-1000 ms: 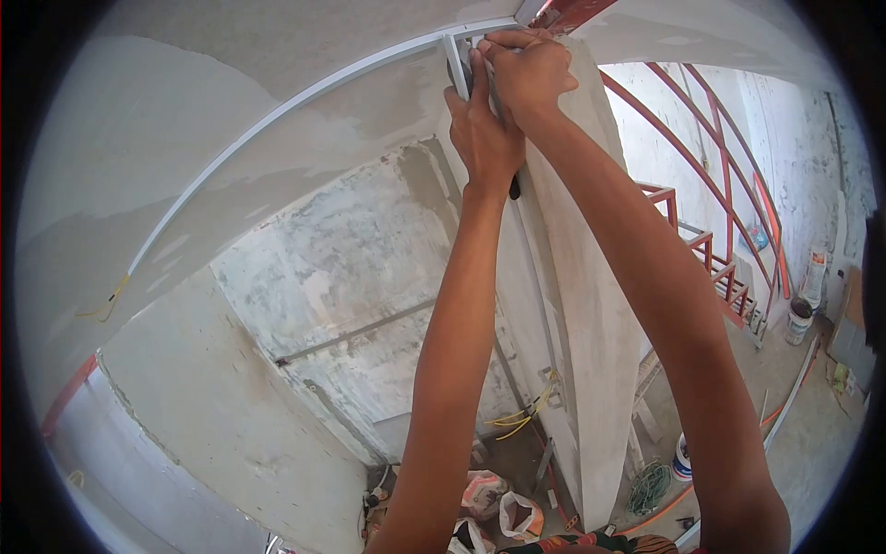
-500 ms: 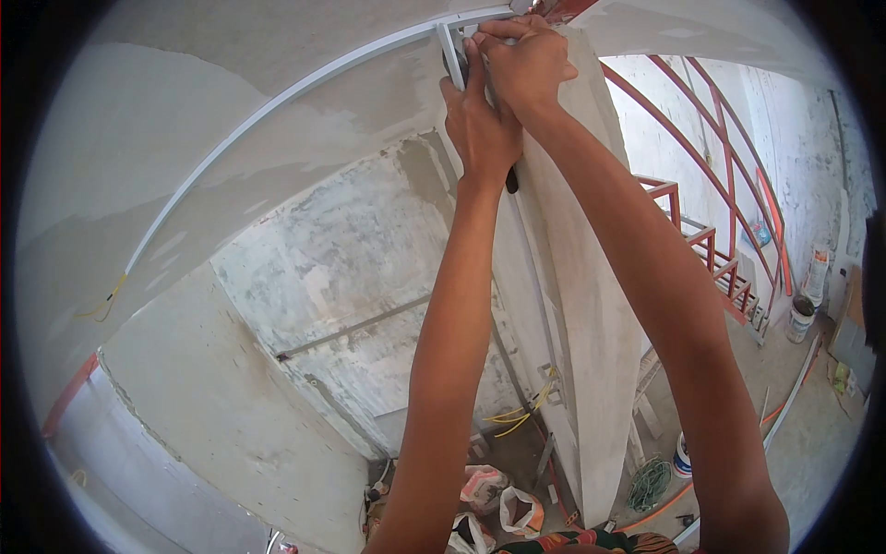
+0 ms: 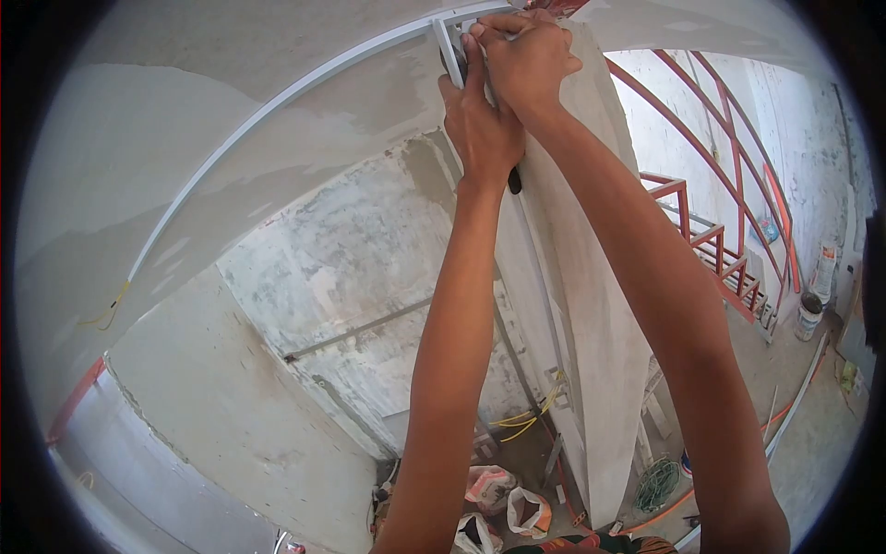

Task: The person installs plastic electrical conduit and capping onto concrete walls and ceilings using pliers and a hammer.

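Both my arms reach up to the top of a pale upright column, where a white strip runs along the upper wall. My left hand is wrapped round a short white piece that hangs down from the strip, with something dark behind it. Just right of it, my right hand has its fingers bent and pressed together at the strip's end; what they pinch is too small to make out. A dark rounded end shows below my left hand.
Red metal stair framing stands at the right. On the floor below are open sacks, a green wire coil and an orange hose. Yellow wires stick out beside the column. A bucket stands far right.
The view has shifted slightly, so the room sits a little lower and further right. Both hands keep nearly the same place and hold at the strip.
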{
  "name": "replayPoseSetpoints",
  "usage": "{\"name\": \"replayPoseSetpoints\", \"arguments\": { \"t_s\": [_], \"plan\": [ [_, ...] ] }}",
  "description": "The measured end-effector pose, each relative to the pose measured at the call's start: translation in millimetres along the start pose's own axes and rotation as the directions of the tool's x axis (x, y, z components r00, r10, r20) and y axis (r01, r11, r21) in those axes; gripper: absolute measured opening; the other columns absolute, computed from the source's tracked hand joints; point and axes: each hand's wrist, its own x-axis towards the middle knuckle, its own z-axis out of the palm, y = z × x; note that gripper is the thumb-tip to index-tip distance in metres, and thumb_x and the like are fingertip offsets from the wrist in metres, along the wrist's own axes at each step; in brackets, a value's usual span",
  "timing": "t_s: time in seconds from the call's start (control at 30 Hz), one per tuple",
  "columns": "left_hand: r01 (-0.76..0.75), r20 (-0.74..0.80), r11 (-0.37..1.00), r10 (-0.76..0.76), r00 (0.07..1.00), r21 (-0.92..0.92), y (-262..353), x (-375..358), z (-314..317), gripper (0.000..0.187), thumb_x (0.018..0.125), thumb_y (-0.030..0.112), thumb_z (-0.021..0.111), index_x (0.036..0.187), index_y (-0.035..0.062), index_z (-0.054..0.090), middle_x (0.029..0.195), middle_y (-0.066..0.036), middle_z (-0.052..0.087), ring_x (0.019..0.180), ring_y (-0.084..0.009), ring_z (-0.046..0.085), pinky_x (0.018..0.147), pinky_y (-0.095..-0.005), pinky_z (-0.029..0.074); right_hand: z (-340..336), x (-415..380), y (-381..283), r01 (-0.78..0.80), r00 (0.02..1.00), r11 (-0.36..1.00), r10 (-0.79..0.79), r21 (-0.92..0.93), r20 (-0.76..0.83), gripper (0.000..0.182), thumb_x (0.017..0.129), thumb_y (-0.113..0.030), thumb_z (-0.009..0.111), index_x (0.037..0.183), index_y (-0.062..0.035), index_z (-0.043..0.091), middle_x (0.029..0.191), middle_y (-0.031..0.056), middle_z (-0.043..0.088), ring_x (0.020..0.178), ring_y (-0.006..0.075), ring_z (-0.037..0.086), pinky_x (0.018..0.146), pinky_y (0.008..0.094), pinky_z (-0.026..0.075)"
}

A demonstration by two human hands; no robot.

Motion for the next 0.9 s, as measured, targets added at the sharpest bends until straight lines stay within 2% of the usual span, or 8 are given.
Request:
{"name": "replayPoseSetpoints", "arguments": {
  "t_s": [0.1,0.2,0.4,0.5,0.6,0.7,0.8,0.9],
  "plan": [
    [-0.027,-0.025,1.0,0.027,0.999,-0.011,-4.6,0.5,2.4,0.063,0.093,0.031,0.057,0.147,0.0048,0.04,0.092,-0.013,0.065,0.086,-0.0303,0.048,0.075,-0.039,0.043,-10.4,-0.2,-9.6,-0.178,0.977,0.961,0.146,0.21,0.157,0.027,0.08,-0.01,0.069,0.103,0.0035,0.068,0.095,0.0111,0.069,0.105,0.0311,0.055,0.09,0.0509,0.032],
    [-0.065,-0.024,0.996,0.067,0.997,0.067,-8.4,1.9,2.5,0.068,0.088,0.029,0.065,0.147,0.004,0.04,0.103,-0.024,0.053,0.087,-0.0386,0.061,0.071,-0.0407,0.05,-2.7,-0.9,-1.4,-0.165,0.984,0.938,0.134,0.305,0.12,0.017,0.08,-0.011,0.069,0.093,0.0006,0.071,0.091,0.012,0.068,0.097,0.0303,0.057,0.087,0.0486,0.034],
    [-0.043,-0.027,0.995,0.046,0.999,0.093,-5.6,0.6,3.1,0.069,0.087,0.026,0.065,0.146,0.0008,0.04,0.103,-0.024,0.053,0.085,-0.04,0.061,0.071,-0.0425,0.05,-13.7,1.6,-2.3,0.071,0.993,0.968,-0.091,0.239,0.074,0.009,0.079,-0.009,0.069,0.08,-0.0021,0.075,0.085,0.0137,0.068,0.086,0.0273,0.06,0.085,0.0473,0.035],
    [-0.04,-0.02,0.998,0.041,0.999,0.046,-3.6,-0.1,1.8,0.064,0.093,0.029,0.059,0.145,-0.0041,0.04,0.111,-0.019,0.066,0.09,-0.0311,0.05,0.08,-0.0391,0.044,-17.0,3.1,0.6,0.072,0.984,0.943,-0.12,0.325,0.128,0.01,0.079,-0.009,0.07,0.081,-0.0016,0.076,0.085,0.0139,0.068,0.086,0.0278,0.061,0.085,0.0484,0.035],
    [-0.003,0.0,0.998,0.003,1.0,0.057,-1.5,-0.3,0.2,0.064,0.094,0.03,0.058,0.145,-0.005,0.039,0.112,-0.019,0.066,0.091,-0.0315,0.05,0.081,-0.0395,0.044,-17.4,7.2,5.3,-0.019,0.972,0.889,-0.091,0.457,0.217,0.012,0.078,-0.01,0.071,0.083,-0.0005,0.076,0.084,0.0142,0.068,0.086,0.0278,0.062,0.086,0.0472,0.035],
    [-0.042,0.001,0.999,0.042,0.999,0.029,-2.3,1.0,1.2,0.064,0.095,0.032,0.056,0.144,-0.0051,0.039,0.114,-0.019,0.065,0.091,-0.0321,0.05,0.081,-0.0391,0.044,-18.3,4.7,0.8,-0.064,0.983,0.904,-0.016,0.423,0.181,0.011,0.078,-0.01,0.071,0.083,-0.0016,0.076,0.087,0.014,0.068,0.091,0.0271,0.062,0.09,0.0464,0.034],
    [-0.008,0.029,0.999,0.007,1.0,0.045,-1.7,0.9,-0.9,0.063,0.096,0.033,0.053,0.144,-0.0043,0.04,0.124,-0.02,0.063,0.091,-0.0324,0.05,0.082,-0.0386,0.045,-18.7,-0.5,-6.7,-0.029,0.996,0.966,0.005,0.259,0.093,0.01,0.079,-0.01,0.07,0.083,-0.0032,0.076,0.088,0.0138,0.067,0.095,0.027,0.061,0.091,0.047,0.033],
    [-0.097,-0.024,0.993,0.099,0.995,0.066,-8.0,2.8,2.1,0.066,0.088,0.022,0.06,0.145,-0.0043,0.038,0.107,-0.027,0.059,0.094,-0.0388,0.057,0.075,-0.0425,0.051,-10.5,-1.1,2.8,0.131,0.99,0.954,-0.142,0.271,0.022,0.01,0.079,-0.01,0.07,0.083,-0.004,0.076,0.088,0.0124,0.066,0.093,0.0264,0.059,0.088,0.0474,0.032]
  ]
}}
